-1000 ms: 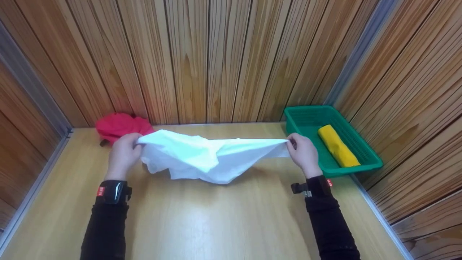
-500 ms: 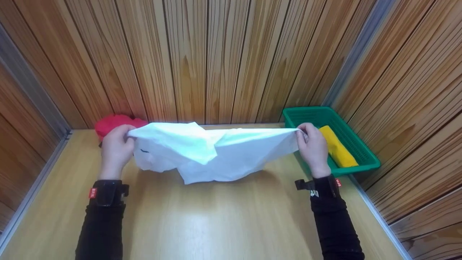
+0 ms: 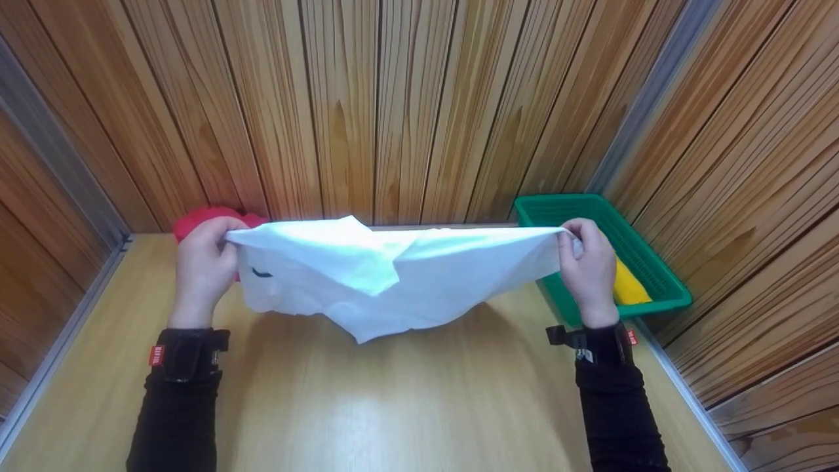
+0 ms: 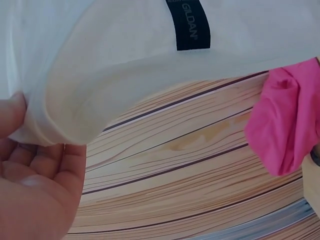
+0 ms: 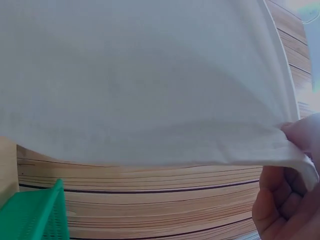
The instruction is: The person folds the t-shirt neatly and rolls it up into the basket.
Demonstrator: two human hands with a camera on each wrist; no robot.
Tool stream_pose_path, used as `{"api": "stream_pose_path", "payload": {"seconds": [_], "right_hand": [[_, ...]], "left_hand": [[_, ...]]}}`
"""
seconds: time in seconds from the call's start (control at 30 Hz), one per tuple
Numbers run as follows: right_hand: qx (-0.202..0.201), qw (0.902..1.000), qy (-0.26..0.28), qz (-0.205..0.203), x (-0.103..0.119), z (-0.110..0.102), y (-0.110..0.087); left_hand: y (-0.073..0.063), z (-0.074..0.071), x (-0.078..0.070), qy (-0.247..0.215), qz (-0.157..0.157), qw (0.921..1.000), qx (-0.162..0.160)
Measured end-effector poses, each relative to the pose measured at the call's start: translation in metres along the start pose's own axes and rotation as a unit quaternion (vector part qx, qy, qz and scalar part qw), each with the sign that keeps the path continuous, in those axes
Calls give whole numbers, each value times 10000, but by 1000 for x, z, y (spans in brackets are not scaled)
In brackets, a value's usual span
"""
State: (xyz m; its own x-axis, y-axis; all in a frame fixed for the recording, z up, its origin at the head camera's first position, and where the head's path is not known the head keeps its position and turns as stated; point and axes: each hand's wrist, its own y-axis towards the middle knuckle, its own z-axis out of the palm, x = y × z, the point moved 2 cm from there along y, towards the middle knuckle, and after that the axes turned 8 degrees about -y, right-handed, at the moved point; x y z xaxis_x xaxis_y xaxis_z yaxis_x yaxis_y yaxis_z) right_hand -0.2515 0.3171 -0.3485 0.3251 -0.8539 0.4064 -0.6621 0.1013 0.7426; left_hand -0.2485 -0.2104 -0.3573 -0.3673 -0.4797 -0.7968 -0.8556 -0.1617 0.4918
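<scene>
A white T-shirt [image 3: 459, 269] is stretched sideways in the air above the table, its middle folded over and its lower edge hanging. My left hand [image 3: 204, 269] pinches the collar end; the left wrist view shows the neckline and a black Gildan label [image 4: 192, 25] inside it. At the other end my right hand [image 3: 590, 272] pinches a hemmed edge between thumb and curled fingers. Behind the left hand lies a crumpled red cloth [image 3: 210, 216], pink in the left wrist view and partly hidden by the hand and shirt.
A green basket [image 3: 557, 203] stands at the back right, just behind my right hand. In it lies a yellow rolled cloth [image 3: 630, 282], partly covered by that hand. Wood-panelled walls [image 3: 406, 111] enclose the table [image 3: 367, 406] at the back and both sides.
Both hands have moved apart and a little upward, pulling the T-shirt wider and tauter. The dark label has come into sight near the left hand. My right hand now overlaps the basket.
</scene>
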Motion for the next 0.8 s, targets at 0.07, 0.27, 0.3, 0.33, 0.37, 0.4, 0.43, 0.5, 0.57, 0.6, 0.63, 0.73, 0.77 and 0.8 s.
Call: {"api": "stream_pose_path", "payload": {"seconds": [0.07,0.27,0.3,0.33,0.37,0.4,0.43,0.5,0.57,0.6,0.63,0.73,0.77,0.8], "right_hand": [[-71,10000,57,-9,1,-4,1],[-478,9985,198,-158,9,-17,4],[-597,9977,230,-212,11,-19,4],[-714,9967,278,-273,13,-21,5],[-835,9954,332,-323,15,-24,5],[-949,9940,396,-367,17,-26,5],[-1056,9925,461,-400,19,-28,6],[-1234,9896,619,-414,22,-32,7],[-1381,9865,779,-412,24,-35,8],[-1457,9848,862,-402,25,-37,8],[-1533,9829,946,-393,25,-38,9],[-1685,9786,1115,-377,26,-41,10],[-1700,9781,1140,-366,26,-42,10],[-1685,9784,1146,-341,26,-42,11]], "left_hand": [[-1,-2,-3,5,89,9999,-58],[-3,-7,-13,62,471,9986,-237],[-3,-7,-15,73,573,9980,-271],[-3,-8,-17,68,664,9973,-307],[-4,-9,-19,71,764,9964,-349],[-5,-10,-21,48,843,9957,-393],[-6,-11,-23,9,936,9947,-433],[-8,-13,-28,-43,1118,9924,-511],[-10,-15,-33,-70,1309,9896,-588],[-11,-16,-35,-87,1398,9882,-621],[-12,-16,-37,-95,1488,9867,-653],[-14,-18,-42,-131,1641,9836,-736],[-14,-18,-43,-138,1671,9830,-747],[-14,-18,-44,-144,1672,9830,-741]]}}
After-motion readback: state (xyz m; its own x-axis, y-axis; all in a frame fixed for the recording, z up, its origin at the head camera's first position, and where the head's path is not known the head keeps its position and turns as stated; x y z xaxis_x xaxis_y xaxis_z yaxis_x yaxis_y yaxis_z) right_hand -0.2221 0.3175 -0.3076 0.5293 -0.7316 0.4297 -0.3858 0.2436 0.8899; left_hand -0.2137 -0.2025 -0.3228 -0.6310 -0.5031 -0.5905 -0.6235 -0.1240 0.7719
